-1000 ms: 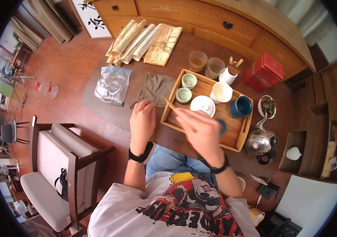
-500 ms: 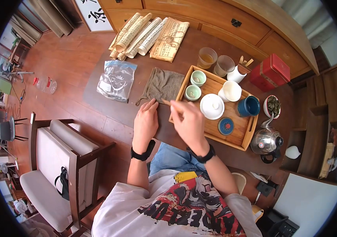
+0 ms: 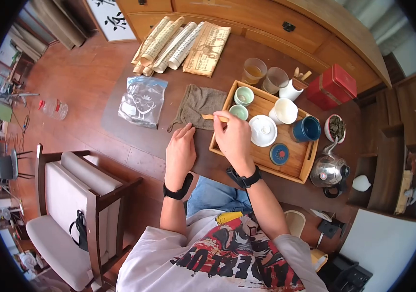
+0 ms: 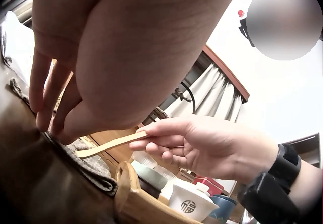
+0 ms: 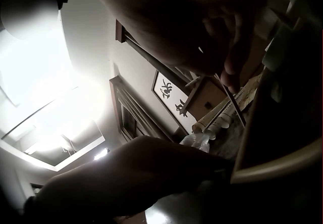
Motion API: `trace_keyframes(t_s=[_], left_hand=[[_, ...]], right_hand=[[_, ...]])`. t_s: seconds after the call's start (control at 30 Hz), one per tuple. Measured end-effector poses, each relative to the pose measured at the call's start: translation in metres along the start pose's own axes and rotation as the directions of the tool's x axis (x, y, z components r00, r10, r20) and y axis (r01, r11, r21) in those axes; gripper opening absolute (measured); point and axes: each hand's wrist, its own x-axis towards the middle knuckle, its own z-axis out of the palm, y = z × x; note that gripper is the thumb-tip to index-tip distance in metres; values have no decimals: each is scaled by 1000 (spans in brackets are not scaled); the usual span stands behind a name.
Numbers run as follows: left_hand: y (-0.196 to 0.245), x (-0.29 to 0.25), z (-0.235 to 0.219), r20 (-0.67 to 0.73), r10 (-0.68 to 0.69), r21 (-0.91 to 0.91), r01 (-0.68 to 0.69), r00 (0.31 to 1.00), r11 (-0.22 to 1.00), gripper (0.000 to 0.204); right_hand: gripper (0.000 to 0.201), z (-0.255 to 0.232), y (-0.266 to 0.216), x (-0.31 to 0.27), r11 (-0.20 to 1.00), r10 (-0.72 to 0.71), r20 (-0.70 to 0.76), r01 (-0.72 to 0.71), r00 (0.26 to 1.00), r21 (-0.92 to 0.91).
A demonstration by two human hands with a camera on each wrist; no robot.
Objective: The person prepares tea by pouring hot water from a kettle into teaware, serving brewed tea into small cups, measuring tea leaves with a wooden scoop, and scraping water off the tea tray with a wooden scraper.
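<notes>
My right hand (image 3: 233,138) pinches a slim bamboo tea spatula (image 3: 214,117) between thumb and fingers, near the tray's left edge. The spatula's bent tip points left, over a folded brown cloth (image 3: 199,104); in the left wrist view, the pale spatula (image 4: 113,144) slants down to that cloth (image 4: 96,166). With fingers extended, my left hand (image 3: 180,151) rests at the cloth's near edge, fingertips down. Beside the right hand, a wooden tray (image 3: 290,172) carries a white lidded bowl (image 3: 263,130), two pale green cups (image 3: 243,96), a white pitcher (image 3: 284,111) and a blue mug (image 3: 307,129).
A steel kettle (image 3: 328,169) and a bowl of tea leaves (image 3: 335,127) stand right of the tray. Behind it are two clear cups (image 3: 254,71), a white tool holder (image 3: 291,91) and a red tin (image 3: 332,87). A plastic bag (image 3: 143,101) and paper scrolls (image 3: 166,44) lie left.
My right hand has come left from over the tray with the spatula, its tip now at the cloth. The left hand has lowered to the cloth's near edge and its fingers have straightened.
</notes>
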Motion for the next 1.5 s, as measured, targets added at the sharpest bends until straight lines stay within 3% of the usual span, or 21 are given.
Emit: trace_keyframes(t_s=[0.07,0.1,0.2,0.3,0.53,0.57,0.67,0.73,0.8,0.87,0.97,1.0,1.1,1.27,1.37,1.43,1.5], left_hand=[[-2,2,0,-1,19,-2,-19,1000,1000,26],[-2,3,-1,-1,18,2,-18,1000,1000,27],[-5,2,0,11,11,18,-11,1000,1000,27],[-1,6,-2,47,37,32,-38,998,999,28],[-4,1,-4,61,89,-33,-87,994,996,33],[2,1,-6,42,81,-35,-80,996,996,33],[26,4,-4,-28,119,-51,-120,993,991,30],[57,7,-7,-73,137,-268,-152,988,951,25],[81,6,-2,-81,177,-301,-193,981,934,22],[100,2,5,42,315,-416,-270,948,868,22],[135,-2,24,111,408,-483,-309,906,819,22],[143,-3,31,127,438,-491,-327,890,807,22],[166,-2,45,161,458,-516,-321,874,794,23],[181,0,54,199,550,-529,-383,811,757,25],[183,-3,52,234,554,-526,-375,799,763,28],[183,-8,47,255,546,-528,-358,798,770,28],[178,-11,44,283,538,-521,-344,794,781,29]], right_hand=[[10,-6,3,-3,987,-134,-23,131,991,-91],[9,-13,-3,-4,989,-138,-34,140,990,39],[8,-5,-1,-6,970,-220,-21,221,975,103],[8,-13,-6,-8,969,-237,66,241,969,-53],[14,-92,-5,-39,947,-251,-138,273,958,170],[15,-111,-1,-43,948,-270,-180,294,946,122],[19,-161,19,-64,984,-129,-282,158,951,81],[20,-185,34,-79,990,-45,-382,92,923,105],[21,-208,50,-95,994,51,-390,-8,919,111],[22,-218,62,-106,986,86,-452,-9,888,168],[21,-227,61,-103,963,153,-485,-19,861,270],[21,-229,59,-98,961,151,-487,-12,860,277],[16,-242,47,-65,999,-17,-421,35,907,33],[14,-250,50,32,985,-157,-514,174,843,-16],[15,-250,72,91,983,-178,-494,173,851,-56],[16,-248,81,117,997,-59,-309,42,949,-61],[16,-243,88,132,998,-58,-264,46,963,-48]])
